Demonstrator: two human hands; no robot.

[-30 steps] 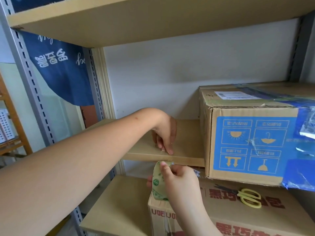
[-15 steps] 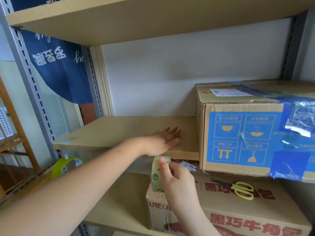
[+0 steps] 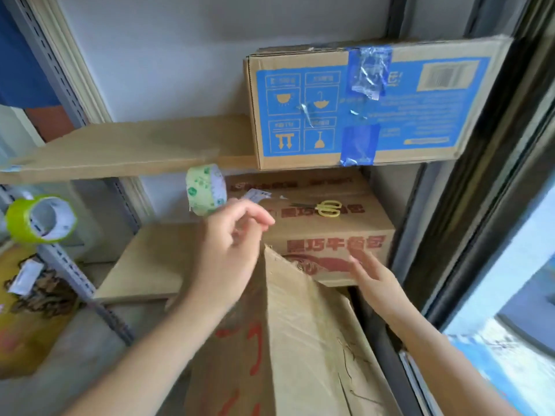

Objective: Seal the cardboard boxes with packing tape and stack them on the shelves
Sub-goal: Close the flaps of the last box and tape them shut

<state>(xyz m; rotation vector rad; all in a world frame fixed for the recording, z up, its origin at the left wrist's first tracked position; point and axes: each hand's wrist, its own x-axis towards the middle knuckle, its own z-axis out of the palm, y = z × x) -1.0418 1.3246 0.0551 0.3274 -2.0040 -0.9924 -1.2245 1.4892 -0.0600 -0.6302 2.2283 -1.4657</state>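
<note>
Head view: left hand (image 3: 228, 250) loosely curled beside the tape roll (image 3: 205, 189), grip unclear; right hand (image 3: 375, 276) open by the unsealed box (image 3: 315, 340) below the shelf (image 3: 135, 145). Roll may drop; raised flap could snag.

A person stands at the shelves. The left hand (image 3: 228, 250) hangs loosely curled just below a green-printed tape roll (image 3: 205, 190) — whether it touches the roll is unclear. The right hand (image 3: 375, 277) reaches open-fingered toward the red-printed box (image 3: 336, 244), where yellow scissors (image 3: 328, 208) lie on top. Above sits a blue-printed box (image 3: 360, 106) — below, a worn cardboard box (image 3: 300, 340).
</note>
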